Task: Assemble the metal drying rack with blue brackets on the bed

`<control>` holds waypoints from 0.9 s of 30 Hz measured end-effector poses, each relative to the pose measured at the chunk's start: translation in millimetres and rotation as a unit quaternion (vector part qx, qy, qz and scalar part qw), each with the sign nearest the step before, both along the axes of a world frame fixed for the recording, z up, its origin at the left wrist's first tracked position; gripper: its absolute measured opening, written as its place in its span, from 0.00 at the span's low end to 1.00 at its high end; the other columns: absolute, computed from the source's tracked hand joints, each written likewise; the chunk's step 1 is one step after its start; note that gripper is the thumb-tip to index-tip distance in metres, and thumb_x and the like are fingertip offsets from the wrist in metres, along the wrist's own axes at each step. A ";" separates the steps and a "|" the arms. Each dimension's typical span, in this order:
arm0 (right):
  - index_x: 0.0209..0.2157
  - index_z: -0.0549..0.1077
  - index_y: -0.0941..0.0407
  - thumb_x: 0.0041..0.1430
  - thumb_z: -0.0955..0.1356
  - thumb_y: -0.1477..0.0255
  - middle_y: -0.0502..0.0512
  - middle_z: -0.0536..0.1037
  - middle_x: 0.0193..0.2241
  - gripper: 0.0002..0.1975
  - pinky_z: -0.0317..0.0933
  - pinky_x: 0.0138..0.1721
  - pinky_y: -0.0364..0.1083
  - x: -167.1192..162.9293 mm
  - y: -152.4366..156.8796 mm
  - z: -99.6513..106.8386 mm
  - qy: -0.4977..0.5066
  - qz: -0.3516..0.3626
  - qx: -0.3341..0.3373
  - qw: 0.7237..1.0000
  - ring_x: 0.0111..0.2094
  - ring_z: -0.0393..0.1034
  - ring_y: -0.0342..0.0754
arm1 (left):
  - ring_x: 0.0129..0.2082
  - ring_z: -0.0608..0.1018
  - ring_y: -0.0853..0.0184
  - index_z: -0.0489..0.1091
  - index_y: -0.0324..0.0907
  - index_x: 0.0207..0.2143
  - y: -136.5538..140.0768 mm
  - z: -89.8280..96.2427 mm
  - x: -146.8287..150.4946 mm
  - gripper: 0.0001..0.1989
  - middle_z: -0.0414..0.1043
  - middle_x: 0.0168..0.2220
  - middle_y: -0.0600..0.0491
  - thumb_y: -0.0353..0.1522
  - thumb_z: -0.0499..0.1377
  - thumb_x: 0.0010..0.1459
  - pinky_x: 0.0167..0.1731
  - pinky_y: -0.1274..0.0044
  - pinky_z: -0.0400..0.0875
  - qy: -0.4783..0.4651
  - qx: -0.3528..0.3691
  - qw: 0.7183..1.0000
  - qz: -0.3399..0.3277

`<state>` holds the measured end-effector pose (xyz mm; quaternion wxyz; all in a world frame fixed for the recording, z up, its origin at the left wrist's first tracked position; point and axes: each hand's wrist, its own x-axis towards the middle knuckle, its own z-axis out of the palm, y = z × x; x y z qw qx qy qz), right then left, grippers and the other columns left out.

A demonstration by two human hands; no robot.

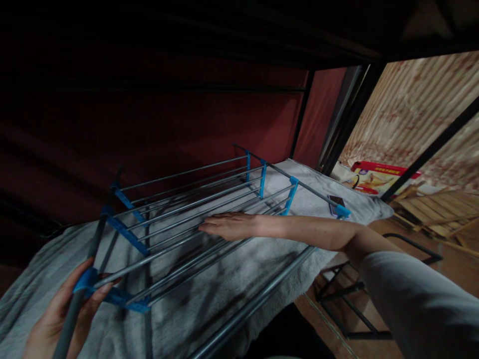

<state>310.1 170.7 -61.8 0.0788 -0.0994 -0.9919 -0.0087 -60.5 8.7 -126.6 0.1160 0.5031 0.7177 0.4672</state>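
Note:
A shoe rack (194, 199) of grey metal tubes with blue plastic joints lies across a pale towel (112, 339). At its near left corner, my left hand (56, 309) is closed around the side tube, thumb and fingers on either side of a blue joint (87, 280). My right hand (232, 225) rests palm down on the thin rods near the rack's middle, its fingers stretched out and pointing left. The right forearm passes over the front rods. What lies under the right palm is hidden.
A phone (337, 202) lies on the towel beyond the rack's right end. Dark metal frame bars (348, 119) rise on the right and run overhead. A red and yellow box (381, 177), a wooden slatted piece (441, 209) and a black metal frame (355, 309) stand at lower right.

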 end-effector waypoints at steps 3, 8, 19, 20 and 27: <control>0.62 0.62 0.60 0.67 0.57 0.83 0.64 0.70 0.58 0.23 0.63 0.56 0.46 0.4 -0.1 1.4 -0.005 -0.007 -0.013 1.000 0.57 0.67 0.50 | 0.49 0.79 0.55 0.63 0.81 0.57 -5.8 16.7 21.0 0.32 0.78 0.42 0.76 0.52 0.63 0.47 0.61 0.58 0.70 -0.012 0.043 0.999 0.001; 0.65 0.60 0.59 0.65 0.58 0.84 0.65 0.68 0.61 0.28 0.63 0.57 0.47 0.6 -4.6 4.0 -0.027 -0.029 -0.024 0.999 0.61 0.65 0.49 | 0.47 0.80 0.57 0.66 0.71 0.59 -12.1 30.5 37.0 0.33 0.79 0.40 0.68 0.51 0.64 0.50 0.54 0.65 0.76 0.037 0.049 0.998 0.018; 0.68 0.58 0.59 0.65 0.59 0.81 0.67 0.69 0.60 0.30 0.60 0.60 0.58 13.3 -9.3 2.0 0.014 -0.008 0.031 0.999 0.59 0.66 0.54 | 0.49 0.78 0.59 0.54 0.47 0.69 -16.9 22.9 31.2 0.41 0.76 0.47 0.50 0.44 0.64 0.56 0.56 0.65 0.71 0.034 0.026 0.998 -0.048; 0.68 0.57 0.58 0.65 0.59 0.82 0.67 0.68 0.61 0.31 0.60 0.60 0.58 15.9 -12.1 3.3 0.034 0.004 0.039 0.999 0.60 0.65 0.55 | 0.49 0.78 0.60 0.50 0.48 0.70 -18.8 22.6 32.0 0.43 0.76 0.47 0.50 0.43 0.64 0.56 0.56 0.65 0.71 0.030 0.026 0.998 -0.055; 0.63 0.66 0.56 0.64 0.59 0.83 0.63 0.75 0.54 0.27 0.67 0.53 0.54 35.5 -40.7 -1.2 0.024 0.078 0.035 0.996 0.52 0.71 0.52 | 0.42 0.77 0.64 0.44 0.54 0.72 -41.4 10.6 27.6 0.48 0.71 0.46 0.52 0.42 0.66 0.56 0.49 0.66 0.75 -0.035 0.020 0.998 -0.043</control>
